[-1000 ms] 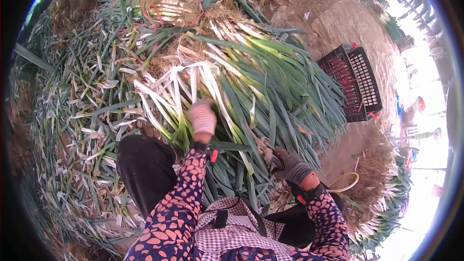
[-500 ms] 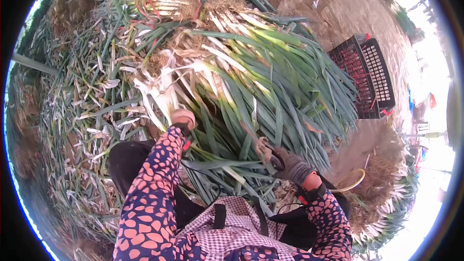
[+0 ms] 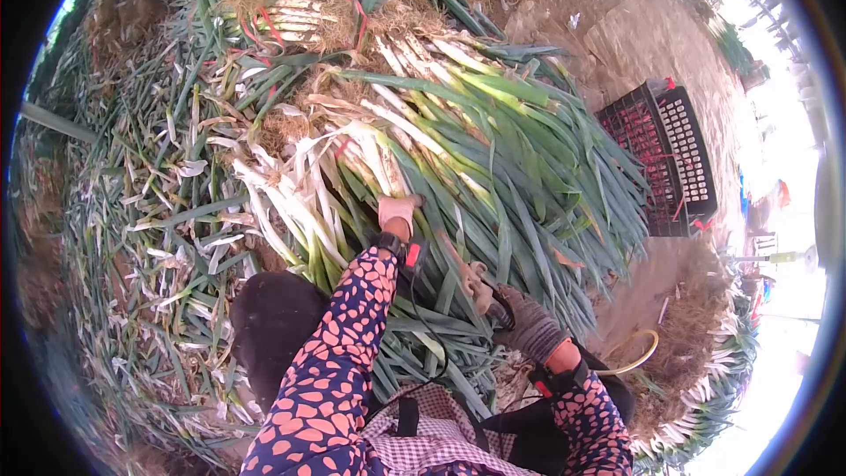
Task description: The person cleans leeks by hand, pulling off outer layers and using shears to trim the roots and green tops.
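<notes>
My left hand [image 3: 399,210], in a pale glove, is closed around the white-to-green part of some large green onions [image 3: 379,163] at the near side of the heap. Its fingertips are largely hidden by the hand itself. At right, my right hand [image 3: 533,326] wears a grey knit glove with tan fingers. Those fingers are wrapped round a dark-handled tool [image 3: 503,310], whose working end I cannot make out against the leaves. Left of my left hand lie several loose onions with peeled white stems [image 3: 282,207]. Long green leaves [image 3: 538,176] fan away to the right.
A black plastic crate [image 3: 683,150] stands on the ground to the right. A yellow hose [image 3: 648,357] curves beside my right wrist. Stripped leaves and scraps [image 3: 167,238] cover the left side. Onions tied with red bands [image 3: 295,18] lie at the back; a rooty pile [image 3: 696,344] sits lower right.
My left hand has moved right, from the loose white stems to the onions in the heap. Those stems now lie free of it. My right hand has barely shifted.
</notes>
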Motion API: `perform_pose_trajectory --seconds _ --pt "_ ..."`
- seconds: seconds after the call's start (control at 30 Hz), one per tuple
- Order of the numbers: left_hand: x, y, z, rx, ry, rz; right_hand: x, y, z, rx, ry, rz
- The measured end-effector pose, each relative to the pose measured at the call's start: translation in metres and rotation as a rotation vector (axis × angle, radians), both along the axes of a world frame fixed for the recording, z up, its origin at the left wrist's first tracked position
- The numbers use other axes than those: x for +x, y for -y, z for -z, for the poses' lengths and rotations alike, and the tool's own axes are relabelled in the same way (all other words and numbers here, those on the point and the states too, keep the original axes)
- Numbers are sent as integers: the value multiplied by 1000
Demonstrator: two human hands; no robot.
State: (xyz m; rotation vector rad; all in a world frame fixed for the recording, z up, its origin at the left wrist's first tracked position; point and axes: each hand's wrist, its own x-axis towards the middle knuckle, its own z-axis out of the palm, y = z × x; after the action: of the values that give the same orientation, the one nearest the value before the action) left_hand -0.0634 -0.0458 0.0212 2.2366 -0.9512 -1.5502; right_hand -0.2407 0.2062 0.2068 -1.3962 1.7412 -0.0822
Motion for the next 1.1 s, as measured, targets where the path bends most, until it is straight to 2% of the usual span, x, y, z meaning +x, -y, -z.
perform_pose_trajectory --seconds 0.1,0.13,0.17,0.2,0.23,0.3,0.4,0.43,0.47,0.53,0.6,0.63,0.7,0.73,0.8,0.9,0.97,1.0,1.03,1.1 --pt "7 -9 10 -145 -87 -9 -7 2 -9 -43 12 51" --pt "-1 -22 -25 -319 -317 -125 -9 5 -18 -77 16 62" --pt "-9 -23 -39 -217 -288 -79 -9 5 -20 -102 29 80" --pt "-16 -27 -41 -311 -330 35 -13 1 -10 -186 136 142" --pt "-24 -34 -42 -402 -375 145 -10 2 -16 -164 158 204" --pt "-46 -50 -92 -508 -675 99 -14 15 -46 -140 172 309" --pt "-55 -29 -97 -596 -740 204 -24 17 -58 -180 40 270" --pt "-50 -27 -98 -608 -558 187 -26 14 -58 -189 -2 270" --pt "-42 -21 -97 -618 -379 175 -29 10 -51 -229 70 314" --pt "-15 -2 -49 -480 -344 288 -25 18 -52 -199 64 250" --pt "2 0 -40 -366 -12 269 -21 10 -31 -124 43 212" --pt "9 -5 -1 -463 0 291 -18 13 -32 -86 18 163" --pt "15 -21 12 -473 -2 292 -7 24 -34 -5 -26 57" --pt "20 -29 13 -431 -237 243 -7 19 -17 76 -88 53" --pt "32 -45 4 -340 -698 110 0 20 -8 102 -52 0" --pt "33 -52 -54 -217 -1015 -151 9 37 -19 -7 -15 57" --pt "22 -45 -61 -286 -1053 -147 13 48 -37 -93 1 169" --pt "29 -38 -46 -249 -1135 -93 3 43 -18 -226 67 161" --pt "35 -30 -48 -221 -1219 -35 5 42 -24 -141 30 102" --pt "38 -28 -72 -117 -1411 -218 6 47 -37 2 -55 -15"
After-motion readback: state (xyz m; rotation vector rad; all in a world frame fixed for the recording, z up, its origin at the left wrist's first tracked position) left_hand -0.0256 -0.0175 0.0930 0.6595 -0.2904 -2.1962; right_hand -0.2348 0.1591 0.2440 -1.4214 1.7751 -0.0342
